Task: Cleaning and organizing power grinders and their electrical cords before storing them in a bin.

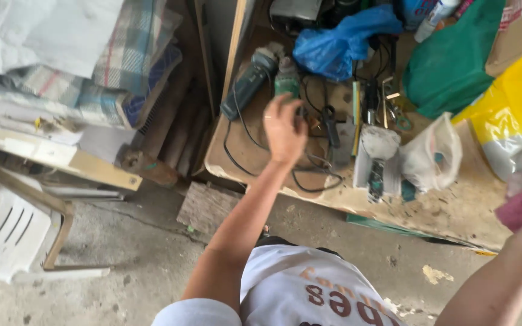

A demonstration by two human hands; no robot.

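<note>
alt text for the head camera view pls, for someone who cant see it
Seen from above, a person's left hand reaches over a cluttered wooden workbench toward a green angle grinder among black cables. A second grinder, a blue plastic bag and a white bag lie nearby. The right hand is blurred at the right edge.

A cluttered, rough-and-ready workshop, seen from above. A worn plywood workbench (454,208), its top smeared with dust and dried plaster, carries a dark green angle grinder (246,87), a second power tool (287,78), tangled black cables (309,175), a plaster-caked tool (377,160) and loose hand tools (370,102). Plastic bags in blue (342,36), green (448,66), yellow (509,115) and white (433,157) crowd the bench. Below lies a stained, cracked concrete floor (134,253) with a wooden block (206,208); offcut boards (61,154) and folded cloths (110,66) pile up at the side.
</note>
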